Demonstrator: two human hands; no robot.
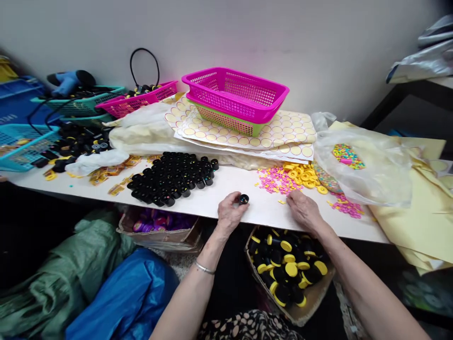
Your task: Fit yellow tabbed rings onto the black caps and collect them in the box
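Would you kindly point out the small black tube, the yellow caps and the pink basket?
small black tube (244, 199), head view, its open top.
yellow caps (303, 175), head view, middle of the pile.
pink basket (272, 107), head view, front wall.

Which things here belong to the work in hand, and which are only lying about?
In use: left hand holding a small black plastic tube; right hand at the pink beads; yellow round caps; standing black tubes.

Lying about: pink plastic basket; blue plastic bag; round sticker sheets.

Tube cluster (173, 177) left of the held tube (244, 199), caps (302, 175) right, baskets (235, 97) behind.
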